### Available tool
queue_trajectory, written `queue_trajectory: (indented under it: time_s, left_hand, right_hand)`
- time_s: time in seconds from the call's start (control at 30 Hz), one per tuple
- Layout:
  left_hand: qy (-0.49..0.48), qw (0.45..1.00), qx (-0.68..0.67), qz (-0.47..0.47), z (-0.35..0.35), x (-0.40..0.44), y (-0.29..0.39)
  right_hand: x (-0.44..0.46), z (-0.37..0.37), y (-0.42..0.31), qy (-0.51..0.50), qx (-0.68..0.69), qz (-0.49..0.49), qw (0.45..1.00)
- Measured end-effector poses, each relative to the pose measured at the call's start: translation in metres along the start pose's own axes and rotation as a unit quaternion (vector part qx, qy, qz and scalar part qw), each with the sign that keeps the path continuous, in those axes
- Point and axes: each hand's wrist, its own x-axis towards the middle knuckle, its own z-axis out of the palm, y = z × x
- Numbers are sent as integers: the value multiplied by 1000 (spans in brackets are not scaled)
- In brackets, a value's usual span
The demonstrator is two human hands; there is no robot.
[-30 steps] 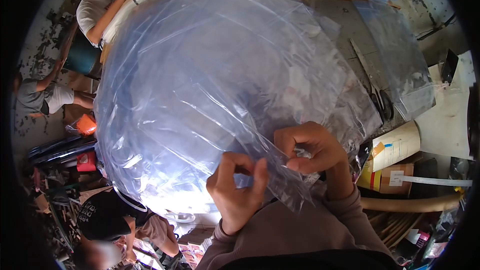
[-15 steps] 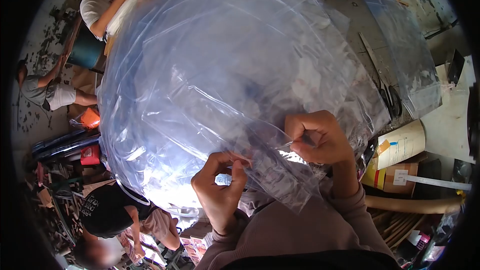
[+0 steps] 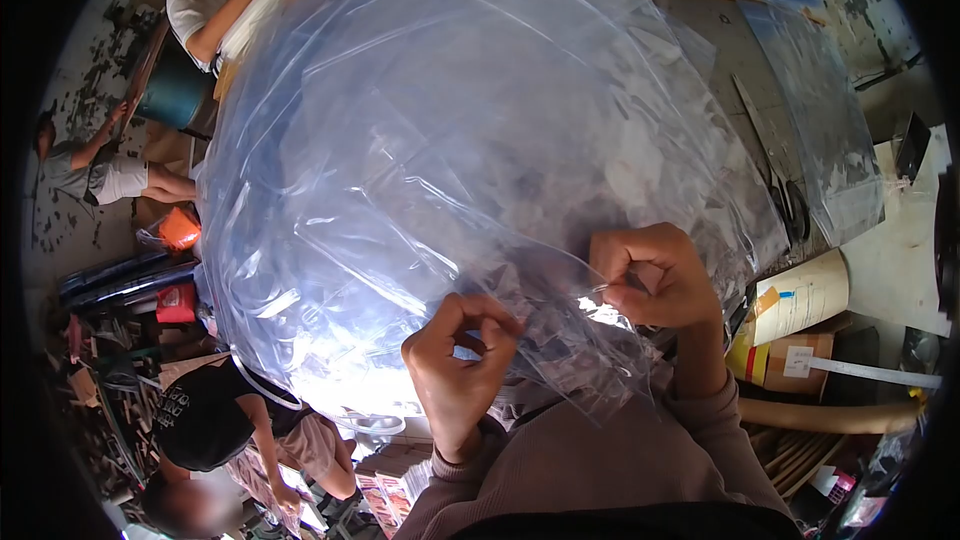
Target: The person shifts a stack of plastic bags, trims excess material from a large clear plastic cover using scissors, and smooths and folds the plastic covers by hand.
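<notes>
A large rounded mass of clear plastic film (image 3: pixel 430 120) occupies the middle of the scene, extending from directly in front of the person to the far side. The film is creased throughout, bluish on the left and greyer on the right, with strong glare at the near left.

The person's left hand (image 3: pixel 460 365) is at the near side of the film, thumb and forefinger pinched on a fold. The right hand (image 3: pixel 652 278) is placed to the right and slightly farther off, its thumb and forefinger likewise closed on the film. The two hands are apart from each other, with creased film spanning the gap and a loose corner hanging towards the person's brown top (image 3: pixel 610 460).

On the right, black-handled scissors (image 3: pixel 792 210) lie on a grey surface (image 3: pixel 715 20), blades directed to the far side. A flat clear sheet (image 3: pixel 825 130) lies just beyond them to the right. At the near right are a curled cream board (image 3: pixel 805 295) and a cardboard box (image 3: pixel 808 352).

On the left are a teal drum (image 3: pixel 172 98), an orange bundle (image 3: pixel 180 228) and a red packet (image 3: pixel 176 302). A co-worker in a black shirt (image 3: pixel 205 415) is at the near left
</notes>
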Motion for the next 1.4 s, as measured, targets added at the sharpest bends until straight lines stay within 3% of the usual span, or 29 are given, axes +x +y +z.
queue_trajectory:
  time_s: [0.17,0.23,0.33,0.47,0.53,0.63,0.97,1.23,1.4]
  left_hand:
    - [0,1000,-3,15,-2,1,-8]
    - [32,997,-57,28,3,1,-10]
    - [82,996,-30,14,4,-1,-14]
    - [90,991,-94,31,4,2,-8]
    - [-15,996,-2,92,-5,2,-10]
    - [-80,990,85,76,-10,4,-5]
    - [-93,988,81,91,-9,9,-4]
    - [12,992,55,111,9,3,-3]
    - [28,993,60,98,6,1,-9]
  right_hand:
    - [-1,-1,4,-11,-3,-20,1000]
    - [-1,-1,5,-10,7,-25,1000]
    - [-1,-2,4,-14,11,-17,1000]
    - [-1,-1,4,-14,31,-14,999]
    - [-1,-1,3,-13,44,-7,999]
    - [-1,0,2,-11,43,-4,999]
    - [-1,-1,7,-11,-6,-23,1000]
    - [-3,-4,6,-10,-14,-7,1000]
    - [0,-1,4,-12,-26,-31,999]
